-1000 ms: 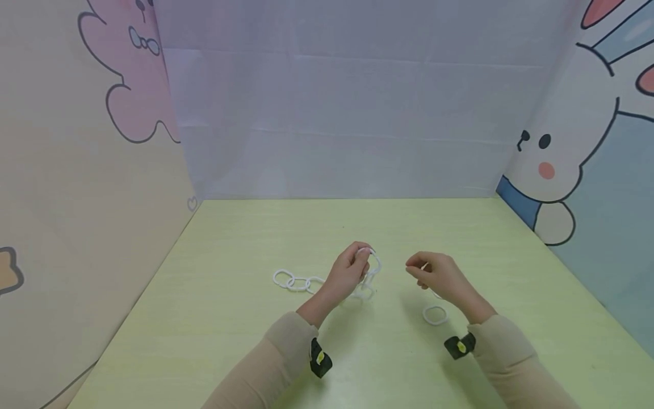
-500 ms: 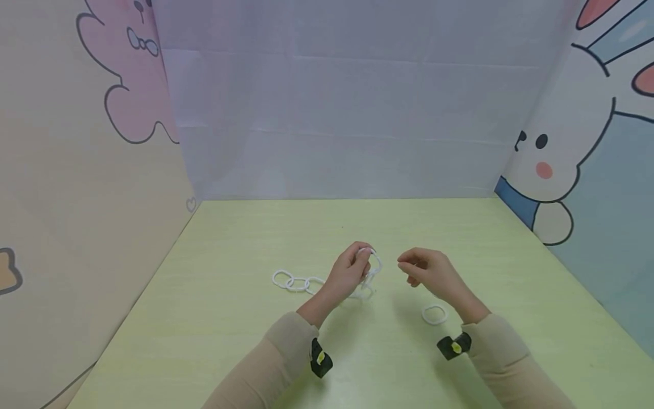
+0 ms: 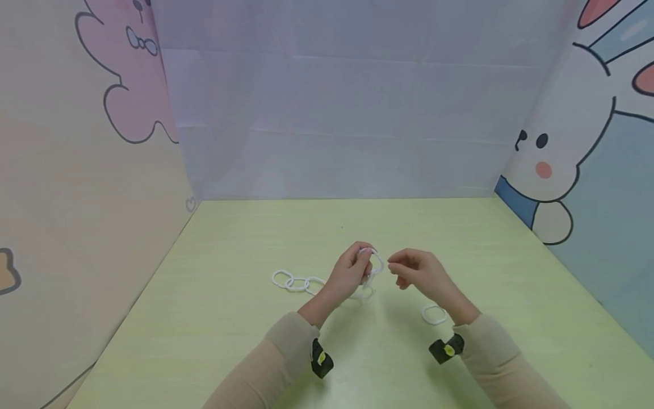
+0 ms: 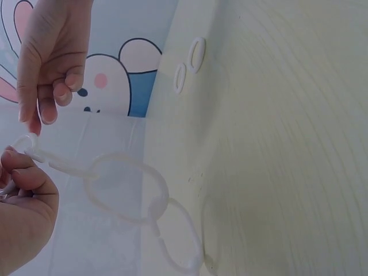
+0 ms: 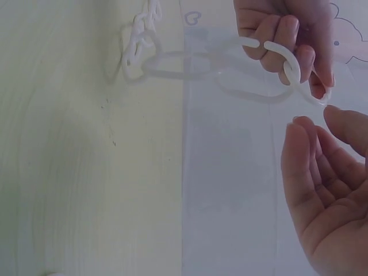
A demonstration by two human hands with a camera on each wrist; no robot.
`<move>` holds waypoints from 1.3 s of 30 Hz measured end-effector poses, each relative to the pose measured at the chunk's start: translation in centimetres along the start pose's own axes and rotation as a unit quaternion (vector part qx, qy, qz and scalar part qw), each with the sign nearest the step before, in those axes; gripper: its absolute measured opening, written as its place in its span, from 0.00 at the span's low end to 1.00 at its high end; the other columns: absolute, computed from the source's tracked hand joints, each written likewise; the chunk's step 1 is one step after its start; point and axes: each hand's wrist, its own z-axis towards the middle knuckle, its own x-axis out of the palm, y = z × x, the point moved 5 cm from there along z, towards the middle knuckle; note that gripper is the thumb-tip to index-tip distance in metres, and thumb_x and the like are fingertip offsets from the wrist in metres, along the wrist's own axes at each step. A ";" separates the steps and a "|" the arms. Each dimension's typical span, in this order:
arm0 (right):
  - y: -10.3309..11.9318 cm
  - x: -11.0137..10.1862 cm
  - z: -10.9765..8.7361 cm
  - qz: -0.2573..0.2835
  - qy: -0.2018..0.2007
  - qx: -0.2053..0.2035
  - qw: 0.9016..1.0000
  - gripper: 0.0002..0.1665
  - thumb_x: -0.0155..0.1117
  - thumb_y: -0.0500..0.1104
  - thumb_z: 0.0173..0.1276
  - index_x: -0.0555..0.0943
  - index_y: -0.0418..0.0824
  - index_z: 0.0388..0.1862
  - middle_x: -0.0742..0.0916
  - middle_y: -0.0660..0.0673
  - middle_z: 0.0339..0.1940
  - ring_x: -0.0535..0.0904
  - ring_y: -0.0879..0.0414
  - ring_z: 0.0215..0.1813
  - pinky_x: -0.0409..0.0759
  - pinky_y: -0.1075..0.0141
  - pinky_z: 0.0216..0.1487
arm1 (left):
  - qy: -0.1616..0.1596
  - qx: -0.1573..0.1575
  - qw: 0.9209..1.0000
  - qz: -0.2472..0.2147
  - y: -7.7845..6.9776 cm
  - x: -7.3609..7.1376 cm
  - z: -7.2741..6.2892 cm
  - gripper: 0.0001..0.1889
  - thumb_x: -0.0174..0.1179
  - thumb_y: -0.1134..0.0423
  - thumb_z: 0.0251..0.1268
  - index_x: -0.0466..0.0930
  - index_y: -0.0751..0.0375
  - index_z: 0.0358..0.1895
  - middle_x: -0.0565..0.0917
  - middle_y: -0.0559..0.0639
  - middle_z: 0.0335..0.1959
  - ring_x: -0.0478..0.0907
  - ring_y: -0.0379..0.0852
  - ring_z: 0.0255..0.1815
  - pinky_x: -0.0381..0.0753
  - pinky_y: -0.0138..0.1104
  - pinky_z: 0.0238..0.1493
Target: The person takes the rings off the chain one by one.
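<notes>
My left hand [image 3: 348, 272] pinches a white plastic link [image 5: 283, 50] between thumb and fingers, above the table. This link has a small gap in its loop, and the chain [image 4: 164, 198] of similar links hangs from it. Its far end [image 3: 291, 282] lies on the table to the left, partly hidden behind my left hand and wrist in the head view. My right hand [image 3: 420, 272] is just right of the held link, its fingertips right at the link's edge. In the right wrist view its thumb and fingers are bent a little and apart, with nothing between them.
Two loose white links lie on the table at the right; the nearer one [image 3: 434, 324] shows in the head view, the other [image 4: 176, 77] is hidden there by my right hand. Around the light green table [image 3: 245, 233] stand cartoon-printed side walls and a plain back sheet [image 3: 347, 113].
My right hand has moved left in steps, up to the link in my left hand. The left hand and the chain have stayed almost still.
</notes>
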 end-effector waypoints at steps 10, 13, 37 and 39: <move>0.1 0.9 0.3 0.023 0.013 0.001 1.000 0.13 0.61 0.39 0.65 0.78 0.30 0.42 0.82 0.42 0.29 0.78 0.51 0.25 0.80 0.62 0.29 | 0.000 -0.010 1.000 -0.015 -0.1 0.2 0.0 0.11 0.41 0.65 0.75 0.68 0.69 0.48 0.70 0.51 0.21 0.63 0.39 0.17 0.64 0.31 0.22; 0.1 1.0 0.3 0.028 0.013 0.006 0.999 0.13 0.61 0.39 0.65 0.77 0.30 0.42 0.82 0.42 0.28 0.78 0.51 0.26 0.80 0.62 0.30 | 0.004 -0.009 1.000 -0.018 -0.1 0.2 0.0 0.12 0.40 0.64 0.75 0.68 0.70 0.48 0.70 0.51 0.21 0.63 0.40 0.17 0.64 0.31 0.22; 0.1 1.2 0.3 0.065 0.007 0.024 0.998 0.14 0.59 0.38 0.67 0.77 0.26 0.42 0.82 0.44 0.27 0.80 0.52 0.27 0.80 0.61 0.33 | 0.008 -0.011 1.000 -0.017 3.6 -0.3 1.5 0.15 0.41 0.55 0.75 0.67 0.63 0.52 0.74 0.62 0.42 0.73 0.41 0.21 0.70 0.29 0.25; 0.2 1.2 0.3 0.070 0.006 0.025 0.997 0.14 0.59 0.38 0.67 0.77 0.26 0.42 0.82 0.44 0.27 0.80 0.52 0.27 0.80 0.61 0.33 | 0.007 -0.020 1.000 -0.015 3.7 -0.3 1.4 0.17 0.41 0.53 0.74 0.67 0.63 0.52 0.74 0.61 0.43 0.74 0.41 0.21 0.71 0.29 0.25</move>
